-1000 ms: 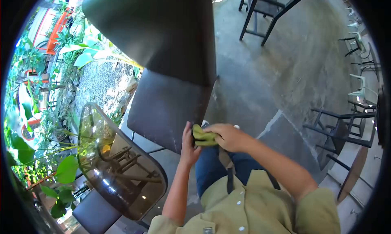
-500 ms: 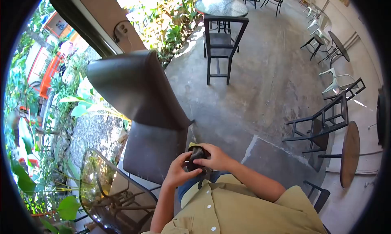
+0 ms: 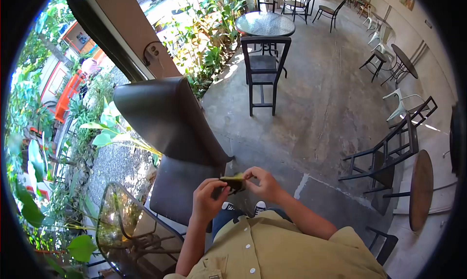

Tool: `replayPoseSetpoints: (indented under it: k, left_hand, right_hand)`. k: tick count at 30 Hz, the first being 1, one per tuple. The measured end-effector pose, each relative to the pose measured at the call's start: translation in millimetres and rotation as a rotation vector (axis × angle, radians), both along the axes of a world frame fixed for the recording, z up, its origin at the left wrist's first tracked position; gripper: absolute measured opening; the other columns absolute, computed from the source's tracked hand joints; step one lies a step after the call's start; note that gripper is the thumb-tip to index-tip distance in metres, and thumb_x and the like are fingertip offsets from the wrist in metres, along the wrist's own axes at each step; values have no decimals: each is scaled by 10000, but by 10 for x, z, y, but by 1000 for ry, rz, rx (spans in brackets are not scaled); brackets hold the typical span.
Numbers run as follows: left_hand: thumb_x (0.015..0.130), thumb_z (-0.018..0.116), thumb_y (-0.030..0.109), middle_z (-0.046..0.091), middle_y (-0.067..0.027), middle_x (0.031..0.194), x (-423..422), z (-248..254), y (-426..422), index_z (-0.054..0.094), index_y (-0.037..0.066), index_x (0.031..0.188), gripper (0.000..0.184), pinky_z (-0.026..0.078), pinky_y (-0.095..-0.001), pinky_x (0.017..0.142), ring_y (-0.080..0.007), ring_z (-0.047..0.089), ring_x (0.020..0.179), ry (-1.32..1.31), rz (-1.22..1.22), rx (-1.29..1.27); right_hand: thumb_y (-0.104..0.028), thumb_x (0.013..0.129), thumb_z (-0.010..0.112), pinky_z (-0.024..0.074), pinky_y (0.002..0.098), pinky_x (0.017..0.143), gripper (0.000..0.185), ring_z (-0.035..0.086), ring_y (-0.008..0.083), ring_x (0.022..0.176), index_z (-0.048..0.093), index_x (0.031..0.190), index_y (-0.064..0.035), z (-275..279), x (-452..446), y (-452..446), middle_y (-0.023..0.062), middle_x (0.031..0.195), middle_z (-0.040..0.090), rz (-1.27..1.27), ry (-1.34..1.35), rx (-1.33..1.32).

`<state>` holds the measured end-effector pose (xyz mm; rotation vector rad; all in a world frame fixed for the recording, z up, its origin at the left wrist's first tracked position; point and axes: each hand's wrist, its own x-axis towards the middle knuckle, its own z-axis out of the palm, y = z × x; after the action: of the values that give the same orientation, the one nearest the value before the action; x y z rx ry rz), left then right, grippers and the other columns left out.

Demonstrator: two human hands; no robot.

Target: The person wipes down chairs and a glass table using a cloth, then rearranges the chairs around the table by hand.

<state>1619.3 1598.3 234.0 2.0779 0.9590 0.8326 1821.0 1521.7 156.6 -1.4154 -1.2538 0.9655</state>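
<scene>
In front of my shirt I hold a small dark pouch-like item (image 3: 234,184) with a yellow-green upper edge; its exact kind is too small to make out. My left hand (image 3: 209,199) pinches its left end between thumb and fingers. At the other end, the fingertips of my right hand (image 3: 263,185) close on the right edge. Both hands hover near the brown padded chair (image 3: 187,182), just right of its seat. Below the item show my black-and-white shoes (image 3: 260,207) on the concrete floor.
A glass-topped table (image 3: 141,230) stands at lower left, by a planted garden. Ahead are a dark wooden chair (image 3: 263,77) and a round glass table (image 3: 265,24). Along the right wall lie a tipped dark chair (image 3: 384,157) and a round brown tabletop (image 3: 421,190).
My hands have risen slightly and spread apart, now gripping opposite ends of the dark item, which looks flatter and wider. My shoes have come into sight as the view tilted.
</scene>
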Motion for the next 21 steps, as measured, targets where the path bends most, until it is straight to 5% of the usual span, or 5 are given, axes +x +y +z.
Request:
replayPoseSetpoints:
  k: [3, 7, 13, 19, 21]
  left_hand:
    - [773, 693, -44, 660, -108, 975, 56, 77, 60, 694, 3, 948, 181, 499, -283, 715, -206, 599, 776, -16, -21, 6]
    - [804, 677, -36, 638, -93, 990, 80, 173, -45, 686, -12, 968, 166, 483, -262, 708, -184, 577, 769, -274, 170, -259]
    - [838, 663, -30, 623, -89, 1008, -65, 11, -65, 680, -17, 1022, 185, 476, -255, 712, -169, 571, 788, -193, 51, -185]
    - [870, 643, -24, 623, -87, 982, -272, 115, -65, 670, -19, 1074, 206, 475, -253, 712, -168, 567, 780, -96, 163, -125]
    - [882, 638, -16, 625, -87, 978, -346, 209, -68, 667, -20, 1093, 213, 473, -251, 713, -168, 567, 778, -22, 192, -78]
  right_hand:
    - [-145, 878, 667, 453, 295, 713, 262, 573, 208, 797, 618, 1127, -80, 100, -127, 136, 55, 963, 596, -16, 112, -7]
    - [-138, 869, 632, 463, 319, 708, 279, 580, 239, 778, 589, 1141, -89, 320, -371, 190, 72, 966, 624, -354, -376, 506]
    - [-83, 823, 635, 478, 315, 692, 311, 589, 248, 735, 633, 1134, -86, -456, -454, 194, 83, 982, 671, -151, -488, 130]
    - [-69, 810, 621, 482, 345, 677, 267, 605, 285, 751, 664, 1073, -57, -747, -252, 116, 108, 1006, 682, -7, -127, -17]
    - [-60, 804, 630, 479, 339, 671, 246, 601, 278, 735, 666, 1047, -48, -434, -142, 48, 104, 962, 681, -87, -79, 30]
